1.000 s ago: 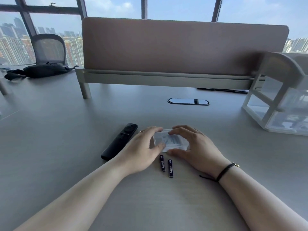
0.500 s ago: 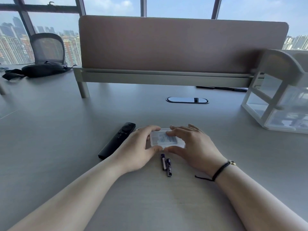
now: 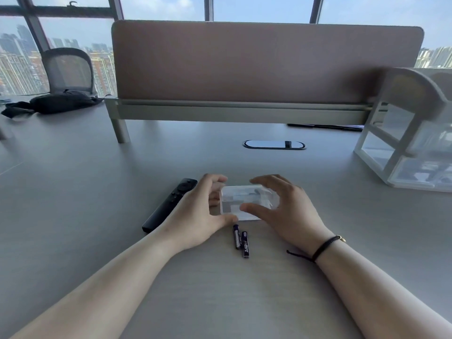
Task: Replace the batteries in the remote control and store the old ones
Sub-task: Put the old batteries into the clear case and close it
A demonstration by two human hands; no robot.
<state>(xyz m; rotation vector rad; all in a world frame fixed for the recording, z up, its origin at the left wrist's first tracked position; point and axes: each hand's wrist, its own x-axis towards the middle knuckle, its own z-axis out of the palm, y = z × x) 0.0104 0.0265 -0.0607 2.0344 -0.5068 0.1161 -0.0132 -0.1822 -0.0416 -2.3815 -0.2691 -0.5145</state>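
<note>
A small clear plastic box (image 3: 234, 201) sits on the grey table between my hands. My left hand (image 3: 198, 211) grips its left side, thumb at the near corner. My right hand (image 3: 286, 206) curls over its right side, thumb on the front and fingers arched above the top; the image is blurred there. Two dark blue batteries (image 3: 241, 241) lie side by side just in front of the box. A black remote control (image 3: 168, 204) lies at an angle to the left, partly hidden behind my left hand.
A white drawer unit (image 3: 406, 133) with clear drawers stands at the right. A pink desk divider (image 3: 266, 67) crosses the back, with a cable port (image 3: 274, 144) before it. A black bag (image 3: 56, 104) and a mesh chair (image 3: 68, 69) are at the far left.
My right hand's fingers have lifted from lying flat on the box and now arch over it. The left hand keeps its hold. The batteries and remote have not moved.
</note>
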